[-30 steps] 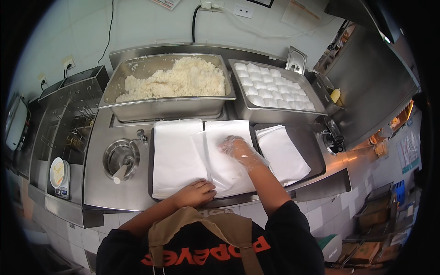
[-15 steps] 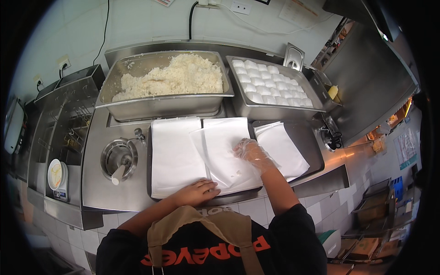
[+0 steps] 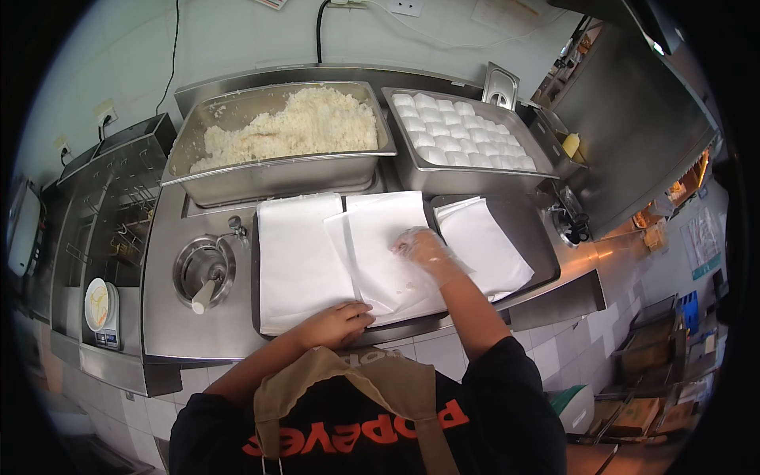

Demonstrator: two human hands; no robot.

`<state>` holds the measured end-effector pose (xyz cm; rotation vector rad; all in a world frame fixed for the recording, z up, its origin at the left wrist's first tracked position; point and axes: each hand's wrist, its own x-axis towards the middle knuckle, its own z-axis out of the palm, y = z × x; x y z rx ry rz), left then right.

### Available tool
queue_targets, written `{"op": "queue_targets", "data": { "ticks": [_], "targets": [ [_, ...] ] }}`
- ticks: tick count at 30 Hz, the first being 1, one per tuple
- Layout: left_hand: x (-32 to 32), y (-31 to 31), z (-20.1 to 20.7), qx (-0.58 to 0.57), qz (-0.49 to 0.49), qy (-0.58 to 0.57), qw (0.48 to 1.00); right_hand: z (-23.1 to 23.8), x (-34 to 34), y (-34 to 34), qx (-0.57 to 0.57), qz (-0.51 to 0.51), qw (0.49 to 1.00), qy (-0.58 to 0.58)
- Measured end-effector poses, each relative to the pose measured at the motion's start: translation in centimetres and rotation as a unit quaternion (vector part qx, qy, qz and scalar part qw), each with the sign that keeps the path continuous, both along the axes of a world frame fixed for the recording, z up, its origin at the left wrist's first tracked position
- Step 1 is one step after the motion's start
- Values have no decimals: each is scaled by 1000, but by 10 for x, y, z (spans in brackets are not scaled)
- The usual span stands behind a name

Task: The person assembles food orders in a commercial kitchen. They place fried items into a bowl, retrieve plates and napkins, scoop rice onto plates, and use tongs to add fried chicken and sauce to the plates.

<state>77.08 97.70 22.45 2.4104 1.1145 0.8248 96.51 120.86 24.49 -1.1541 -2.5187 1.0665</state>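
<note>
My right hand point(image 3: 426, 252), in a clear plastic glove, rests on the middle stack of white paper sheets point(image 3: 386, 212). Its fingers are bent and drawn together at the paper; whether anything small is between them is hidden. Bare, with fingers laid loosely, my left hand point(image 3: 339, 324) lies at the near edge where the left paper stack point(image 3: 299, 253) meets the middle one. Another, slanted stack of paper point(image 3: 484, 245) is right of my gloved hand. Dark trays point(image 3: 541, 247) lie under the paper. A few pale crumbs show on the middle sheet.
Behind the paper stand a deep steel pan of cooked rice point(image 3: 277, 178) and a steel pan point(image 3: 475, 179) of white wrapped portions. A round steel well point(image 3: 184, 273) with a handled utensil is at left, near a scale point(image 3: 108, 339) holding a bowl. A steel cabinet point(image 3: 633, 127) rises at right.
The whole view has shifted slightly. Relative to the paper, both hands stay nearly in place, with the right one still bent over the middle stack.
</note>
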Motion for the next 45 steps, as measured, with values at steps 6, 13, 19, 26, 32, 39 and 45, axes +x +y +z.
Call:
{"op": "queue_targets", "data": {
  "ticks": [6,13,19,26,32,39,45],
  "targets": [
    [1,2,0,-1,-8,24,1000,35,38,-53,19,79,990,-115],
    [5,3,-3,-2,1,22,1000,10,51,-79,87,50,995,-22],
    [17,8,9,6,42,49,998,13,36,-101,221,57,974,-8],
    [36,13,22,11,105,82,991,-8,36,-18,190,-16,981,37],
    [34,14,23,38,91,102,990,-11,28,-7,255,55,943,-209],
    [26,20,30,46,61,119,990,28,84,-28,-5,-218,975,41],
    [31,38,23,22,10,116,993,44,97,-52,-13,-181,981,62]
  ]
}}
